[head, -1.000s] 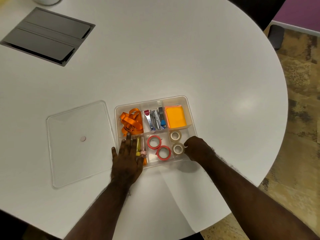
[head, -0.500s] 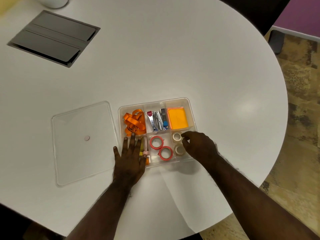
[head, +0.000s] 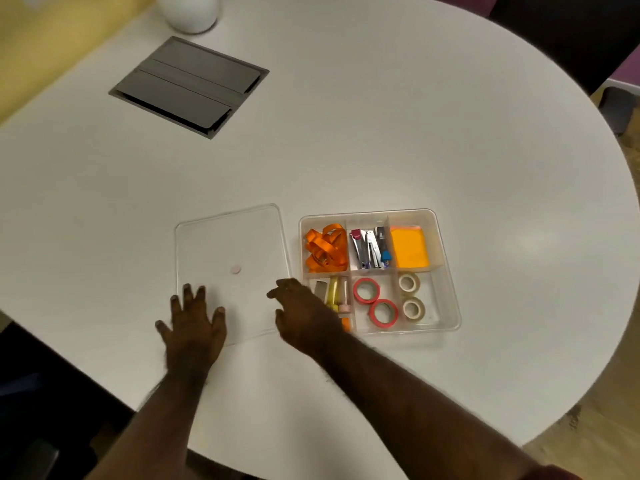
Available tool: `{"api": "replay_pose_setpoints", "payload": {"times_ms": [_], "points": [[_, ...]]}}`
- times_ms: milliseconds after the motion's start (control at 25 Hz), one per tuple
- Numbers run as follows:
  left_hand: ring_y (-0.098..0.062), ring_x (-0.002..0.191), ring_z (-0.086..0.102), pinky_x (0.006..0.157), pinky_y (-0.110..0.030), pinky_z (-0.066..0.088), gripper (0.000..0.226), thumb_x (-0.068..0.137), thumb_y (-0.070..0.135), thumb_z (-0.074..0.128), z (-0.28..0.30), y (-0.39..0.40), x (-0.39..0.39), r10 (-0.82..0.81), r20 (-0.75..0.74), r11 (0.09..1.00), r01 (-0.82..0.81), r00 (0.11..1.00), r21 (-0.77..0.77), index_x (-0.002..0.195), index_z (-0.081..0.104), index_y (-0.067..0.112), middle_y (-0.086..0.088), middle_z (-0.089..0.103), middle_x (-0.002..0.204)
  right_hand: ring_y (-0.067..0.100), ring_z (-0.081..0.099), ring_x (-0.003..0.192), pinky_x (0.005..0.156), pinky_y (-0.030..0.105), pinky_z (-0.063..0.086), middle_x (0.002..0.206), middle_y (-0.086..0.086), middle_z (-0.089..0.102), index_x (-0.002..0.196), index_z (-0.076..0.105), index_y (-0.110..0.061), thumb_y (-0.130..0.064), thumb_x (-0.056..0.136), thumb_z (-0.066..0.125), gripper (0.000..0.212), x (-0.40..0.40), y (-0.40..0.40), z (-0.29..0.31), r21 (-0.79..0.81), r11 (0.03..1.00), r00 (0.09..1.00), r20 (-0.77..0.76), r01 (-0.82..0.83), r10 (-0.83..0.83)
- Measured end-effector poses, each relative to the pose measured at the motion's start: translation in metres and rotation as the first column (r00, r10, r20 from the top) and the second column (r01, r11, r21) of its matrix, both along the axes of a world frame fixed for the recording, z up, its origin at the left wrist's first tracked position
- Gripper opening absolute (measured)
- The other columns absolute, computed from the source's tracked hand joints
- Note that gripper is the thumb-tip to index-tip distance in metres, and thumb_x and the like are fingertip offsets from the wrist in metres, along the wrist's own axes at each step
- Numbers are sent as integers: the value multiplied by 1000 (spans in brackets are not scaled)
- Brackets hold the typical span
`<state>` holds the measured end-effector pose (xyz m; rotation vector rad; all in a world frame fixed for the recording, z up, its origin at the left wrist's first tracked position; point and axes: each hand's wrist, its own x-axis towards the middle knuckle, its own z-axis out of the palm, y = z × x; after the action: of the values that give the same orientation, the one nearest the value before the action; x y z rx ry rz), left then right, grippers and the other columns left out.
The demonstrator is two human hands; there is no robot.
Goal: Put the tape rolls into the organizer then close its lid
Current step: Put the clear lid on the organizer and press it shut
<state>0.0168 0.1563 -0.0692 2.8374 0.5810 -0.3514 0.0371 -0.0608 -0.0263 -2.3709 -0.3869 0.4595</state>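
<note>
- On the white table (head: 381,150), near its front edge: the clear organizer (head: 446,271), open, with the lid (head: 228,244) lying flat just to its left, the two apart by a narrow gap.
- Tape rolls: two red rolls (head: 374,301) in the front middle compartment, two beige rolls (head: 411,295) in the front right one. All four lie flat inside; loading looks done, closing not yet.
- Left hand (head: 194,323): fingers spread, palm down on the lid's front left corner, gripping nothing.
- Right hand (head: 304,317): loosely open, empty, over the lid's front right edge and across the organizer's front left compartment. Cannot tell whether it touches the lid.
- Step in hand, by my reading: pick up the lid. It lies flush and thin, so get fingertips under an edge at both front corners, lift level, carry right, line up all four rims, then press down.
- Surroundings: orange ribbon (head: 325,249), staplers (head: 369,249) and an orange pad (head: 408,249) fill the back row. The ribbon loops stand highest and might foul the lid.
- A grey cable hatch (head: 188,86) and a white object (head: 188,10) sit well apart, not in the way.
</note>
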Motion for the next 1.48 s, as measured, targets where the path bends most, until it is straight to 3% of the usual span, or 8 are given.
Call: {"api": "replay_pose_setpoints", "payload": {"times_ms": [440, 560, 680, 800, 960, 1120, 1280, 1480], "points": [[-48, 121, 46, 98, -50, 42, 56, 79, 22, 55, -17, 48, 3, 447, -199, 835, -487, 872, -255, 132, 46, 7, -24, 47, 133, 46, 18, 145, 115, 49, 33, 160, 28, -5, 151, 14, -7, -27, 96, 50, 69, 14, 61, -12, -280, 951, 804, -529, 135, -270], [-48, 113, 55, 97, -50, 48, 61, 68, 23, 70, -22, 61, 7, 595, -264, 628, -644, 759, -436, 121, 55, -3, -30, 56, 124, 45, 28, 141, 110, 47, 39, 159, 27, 6, 149, 22, -11, -25, 92, 56, 68, 17, 63, -15, -278, 942, 810, -498, 190, -310], [-28, 66, 63, 51, -23, 52, 12, 87, 4, 61, -12, 79, 9, 666, -267, 412, -642, 697, -647, 98, 65, 3, -20, 59, 80, 41, 41, 132, 104, 45, 46, 149, 21, 31, 143, 32, -13, -23, 88, 58, 62, 17, 62, -15, -211, 936, 814, -464, 282, -350], [-12, 61, 53, 42, -15, 43, 30, 93, -4, 46, 19, 94, 22, 691, -258, 252, -560, 675, -790, 80, 55, 22, -2, 52, 77, 36, 49, 125, 100, 42, 47, 139, 14, 42, 141, 37, -18, -30, 86, 60, 61, 20, 66, -9, -90, 924, 812, -451, 371, -370], [-1, 68, 65, 69, -21, 50, 34, 93, -1, 47, 82, 103, 36, 597, -61, 316, -305, 800, -899, 84, 61, 29, 7, 63, 86, 29, 52, 127, 107, 42, 44, 146, 14, 44, 144, 37, -16, -37, 90, 62, 63, 44, 58, 5, 147, 854, 793, -477, 498, -380], [-2, 83, 66, 76, -12, 52, 27, 89, 8, 59, 124, 79, 39, 513, 294, 514, -14, 806, -858, 90, 64, 34, 12, 68, 91, 20, 63, 90, 75, 32, 49, 124, 13, 60, 123, 54, -17, -35, 100, 47, 30, 75, 11, 36, 451, 491, 630, -719, 745, -294], [5, 89, 59, 81, -8, 46, 16, 84, 19, 63, 144, 6, 51, 140, 683, 835, 285, 717, -470, 92, 63, 33, 17, 61, 89, 27, 64, 110, 84, 39, 52, 123, 10, 66, 126, 52, -15, -67, 93, 22, 69, 101, -93, 78, 531, 198, 555, -826, 824, -98], [-6, 92, 54, 86, -20, 38, 20, 77, 4, 58, 133, -83, 51, -286, 756, 792, 589, 589, -159, 83, 61, 23, 6, 62, 91, 19, 72, 92, 66, 27, 58, 120, 4, 71, 115, 61, -16, -58, 91, 41, 52, 86, -209, 92, 536, 123, 548, -830, 835, -105]]}}
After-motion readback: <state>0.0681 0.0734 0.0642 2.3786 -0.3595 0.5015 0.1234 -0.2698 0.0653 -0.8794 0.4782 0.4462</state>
